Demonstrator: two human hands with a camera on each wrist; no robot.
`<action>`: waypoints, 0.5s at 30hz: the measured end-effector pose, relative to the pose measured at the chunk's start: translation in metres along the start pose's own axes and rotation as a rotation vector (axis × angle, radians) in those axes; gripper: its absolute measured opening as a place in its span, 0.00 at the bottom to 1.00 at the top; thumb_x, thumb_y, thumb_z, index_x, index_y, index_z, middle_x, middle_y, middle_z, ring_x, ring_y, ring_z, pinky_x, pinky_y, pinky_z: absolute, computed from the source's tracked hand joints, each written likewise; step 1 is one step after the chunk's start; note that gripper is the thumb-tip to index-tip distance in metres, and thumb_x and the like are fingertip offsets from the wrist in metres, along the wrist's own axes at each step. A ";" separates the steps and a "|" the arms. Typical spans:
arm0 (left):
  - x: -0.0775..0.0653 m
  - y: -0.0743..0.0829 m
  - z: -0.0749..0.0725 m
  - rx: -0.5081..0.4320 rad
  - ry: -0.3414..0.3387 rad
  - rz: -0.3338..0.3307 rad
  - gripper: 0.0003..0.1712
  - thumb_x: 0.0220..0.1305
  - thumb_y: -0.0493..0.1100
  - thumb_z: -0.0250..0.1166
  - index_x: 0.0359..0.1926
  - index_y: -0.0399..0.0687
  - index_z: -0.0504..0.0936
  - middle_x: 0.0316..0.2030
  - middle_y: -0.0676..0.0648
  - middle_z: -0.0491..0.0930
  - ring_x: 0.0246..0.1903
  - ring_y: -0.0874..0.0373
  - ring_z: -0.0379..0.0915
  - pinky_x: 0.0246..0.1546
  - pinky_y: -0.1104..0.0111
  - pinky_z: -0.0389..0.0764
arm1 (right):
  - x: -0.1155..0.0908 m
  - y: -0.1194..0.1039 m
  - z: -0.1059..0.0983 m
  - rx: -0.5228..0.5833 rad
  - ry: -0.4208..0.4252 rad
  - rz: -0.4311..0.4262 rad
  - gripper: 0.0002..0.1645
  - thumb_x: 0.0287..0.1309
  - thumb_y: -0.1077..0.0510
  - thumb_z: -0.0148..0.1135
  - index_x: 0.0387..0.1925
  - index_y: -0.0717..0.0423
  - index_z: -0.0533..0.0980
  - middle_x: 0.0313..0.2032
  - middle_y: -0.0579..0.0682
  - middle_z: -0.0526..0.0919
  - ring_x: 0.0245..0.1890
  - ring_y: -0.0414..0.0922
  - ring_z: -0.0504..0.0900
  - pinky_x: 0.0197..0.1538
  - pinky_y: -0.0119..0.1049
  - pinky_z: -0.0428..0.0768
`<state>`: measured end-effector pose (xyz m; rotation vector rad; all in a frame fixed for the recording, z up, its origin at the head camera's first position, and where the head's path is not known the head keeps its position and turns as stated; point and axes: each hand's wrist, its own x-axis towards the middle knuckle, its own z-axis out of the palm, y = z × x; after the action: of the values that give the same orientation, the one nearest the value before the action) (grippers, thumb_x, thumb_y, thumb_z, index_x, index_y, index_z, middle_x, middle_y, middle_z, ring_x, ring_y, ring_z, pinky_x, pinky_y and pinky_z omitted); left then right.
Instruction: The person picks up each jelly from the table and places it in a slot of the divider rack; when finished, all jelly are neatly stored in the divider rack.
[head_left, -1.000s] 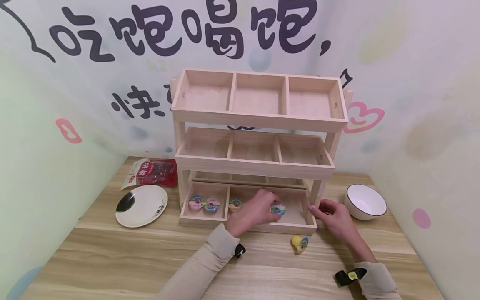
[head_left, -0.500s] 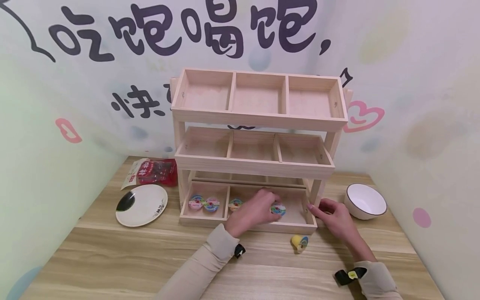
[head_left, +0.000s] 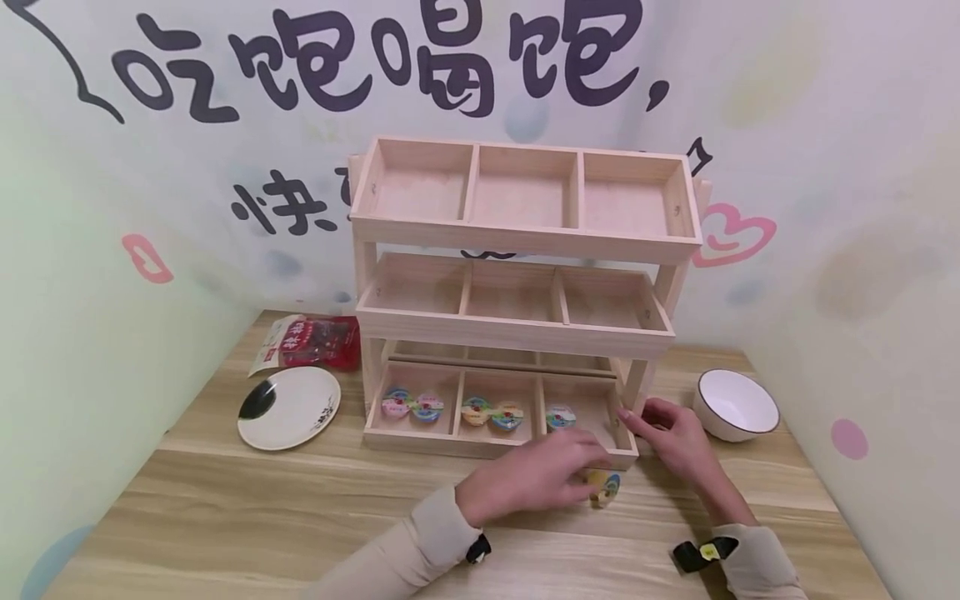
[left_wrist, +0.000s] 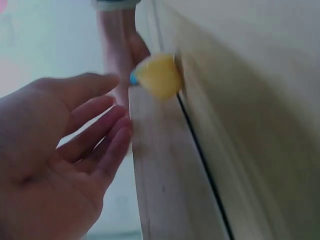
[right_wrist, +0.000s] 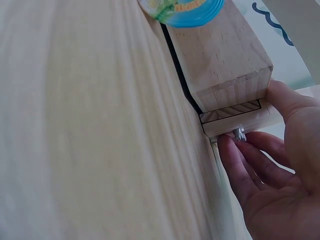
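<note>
My left hand (head_left: 536, 475) is just in front of the wooden rack's lowest tray (head_left: 442, 444), fingers reaching toward a yellow jelly cup (head_left: 607, 492) lying tipped on the table. In the left wrist view, a small gap shows between those loosely bent fingers and the yellow cup (left_wrist: 162, 77). My right hand (head_left: 675, 437) holds the tray's right end, thumb on its side and fingertips by a metal bolt (right_wrist: 240, 134). Pairs of jelly cups sit in the tray's left (head_left: 412, 406) and middle compartments; one cup (head_left: 561, 417) sits in the right compartment.
The rack's top tray (head_left: 525, 232) and middle tray (head_left: 517, 327) have three bare compartments each. Left of the rack lie a white plate (head_left: 300, 412) and a red snack bag (head_left: 322, 342). A white bowl (head_left: 738, 404) stands close beside my right hand.
My left hand has left the cup in the right compartment and moved down and forward of the tray, to the yellow jelly cup. My right hand stays at the tray's end.
</note>
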<state>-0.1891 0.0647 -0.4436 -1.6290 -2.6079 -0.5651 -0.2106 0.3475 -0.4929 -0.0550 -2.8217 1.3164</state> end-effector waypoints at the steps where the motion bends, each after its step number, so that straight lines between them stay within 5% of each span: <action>1: -0.001 0.003 0.002 0.008 -0.020 0.019 0.20 0.75 0.49 0.71 0.65 0.54 0.86 0.61 0.55 0.85 0.61 0.65 0.79 0.64 0.78 0.77 | 0.000 0.000 0.000 0.000 -0.001 0.000 0.36 0.69 0.34 0.71 0.62 0.57 0.83 0.56 0.58 0.90 0.55 0.47 0.85 0.49 0.25 0.81; 9: -0.004 0.013 0.013 0.018 -0.115 0.042 0.22 0.79 0.49 0.67 0.69 0.56 0.83 0.70 0.56 0.80 0.72 0.66 0.72 0.71 0.78 0.71 | -0.001 0.000 0.000 -0.003 -0.001 0.007 0.35 0.68 0.33 0.71 0.60 0.56 0.84 0.55 0.58 0.90 0.54 0.47 0.85 0.49 0.26 0.82; 15: -0.003 0.011 0.016 0.017 -0.066 0.037 0.16 0.77 0.47 0.69 0.61 0.56 0.88 0.58 0.57 0.85 0.59 0.69 0.78 0.62 0.82 0.75 | -0.002 -0.001 0.001 -0.016 0.018 -0.027 0.32 0.70 0.35 0.71 0.57 0.56 0.85 0.53 0.57 0.91 0.51 0.45 0.85 0.48 0.25 0.82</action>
<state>-0.1752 0.0718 -0.4556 -1.7156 -2.6146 -0.4951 -0.2089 0.3462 -0.4924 -0.0283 -2.8080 1.2820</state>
